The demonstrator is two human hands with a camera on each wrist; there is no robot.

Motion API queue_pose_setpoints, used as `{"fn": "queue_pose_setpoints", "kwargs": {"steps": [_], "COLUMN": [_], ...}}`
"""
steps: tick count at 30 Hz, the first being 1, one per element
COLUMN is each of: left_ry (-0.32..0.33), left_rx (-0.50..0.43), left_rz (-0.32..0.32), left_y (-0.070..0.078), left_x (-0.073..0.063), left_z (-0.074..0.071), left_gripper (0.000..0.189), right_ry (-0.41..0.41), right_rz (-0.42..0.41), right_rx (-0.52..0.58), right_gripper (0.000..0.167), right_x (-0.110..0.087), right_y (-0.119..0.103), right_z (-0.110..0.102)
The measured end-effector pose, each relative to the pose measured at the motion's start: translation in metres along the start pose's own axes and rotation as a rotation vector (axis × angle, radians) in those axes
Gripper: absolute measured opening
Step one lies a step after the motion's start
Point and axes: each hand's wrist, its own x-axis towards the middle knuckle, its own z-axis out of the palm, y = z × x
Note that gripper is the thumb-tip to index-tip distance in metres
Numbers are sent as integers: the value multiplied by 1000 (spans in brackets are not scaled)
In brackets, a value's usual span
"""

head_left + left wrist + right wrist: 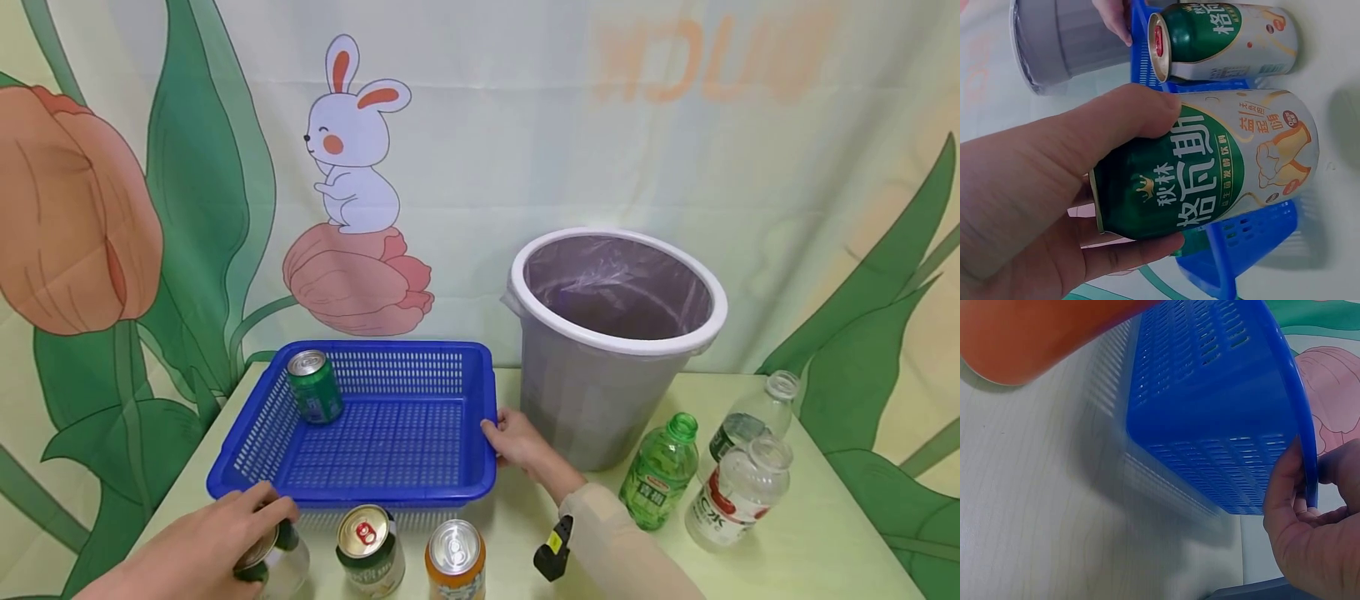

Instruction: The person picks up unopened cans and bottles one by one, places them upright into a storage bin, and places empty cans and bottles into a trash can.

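My left hand (217, 546) grips a green and white drink can (1210, 162) around its upper part, in front of the basket's near left corner. The thumb lies across one side of the can and fingers show on the other. With my right hand (517, 442) I pinch the right rim of the blue plastic basket (480, 450); in the right wrist view the thumb and fingers are on either side of that rim. Inside the basket, a green can (317, 387) stands upright at the back left.
A second green and white can (370, 550) and an orange can (455, 558) stand before the basket. To the right are a lined grey bin (592, 400), a green bottle (660, 475) and two clear bottles, one red-labelled (735, 500), the other dark-labelled (753, 412).
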Motion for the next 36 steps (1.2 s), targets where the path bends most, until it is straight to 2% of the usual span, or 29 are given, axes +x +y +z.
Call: {"fn": "queue_pose_setpoints", "kwargs": {"steps": [14, 25, 36], "left_ry": [96, 93, 89], "left_rx": [134, 172, 242], "left_rz": [141, 133, 110], "left_y": [8, 15, 25], "left_x": [1, 3, 9], "left_z": [-21, -40, -66], "left_gripper": [48, 48, 46], "right_ry": [-1, 10, 8], "right_rz": [12, 19, 19], "right_rx": [-16, -12, -10], "right_gripper": [23, 21, 22], "right_x": [5, 2, 1], "right_y": [1, -1, -2], "right_z": [-1, 0, 0]}}
